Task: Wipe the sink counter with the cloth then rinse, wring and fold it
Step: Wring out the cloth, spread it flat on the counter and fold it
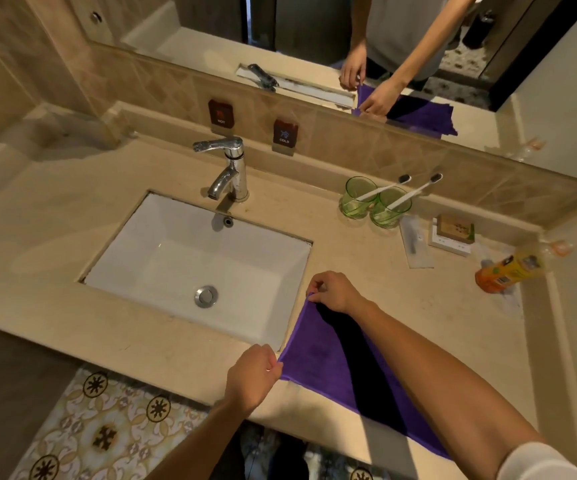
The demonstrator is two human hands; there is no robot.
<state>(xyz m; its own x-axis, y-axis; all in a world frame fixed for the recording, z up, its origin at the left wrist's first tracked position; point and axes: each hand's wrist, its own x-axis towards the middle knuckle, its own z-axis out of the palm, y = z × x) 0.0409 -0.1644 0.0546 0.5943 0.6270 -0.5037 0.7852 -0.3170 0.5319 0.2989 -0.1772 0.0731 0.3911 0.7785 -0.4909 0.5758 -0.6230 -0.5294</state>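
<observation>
A purple cloth (318, 355) lies spread on the beige sink counter (401, 306), right of the white basin (190, 258). My left hand (254, 374) pinches the cloth's near left corner at the counter's front edge. My right hand (332, 291) pinches the far left corner beside the basin's right rim. My right forearm crosses over the cloth and hides much of it. The left edge of the cloth is stretched taut between both hands.
A chrome faucet (230, 168) stands behind the basin. Two green glasses (373, 202) with toothbrushes, a soap box (453, 233), a clear packet (415, 244) and an orange bottle (509, 270) sit at the back right. A mirror (315, 36) runs above; patterned floor tiles (107, 427) show below.
</observation>
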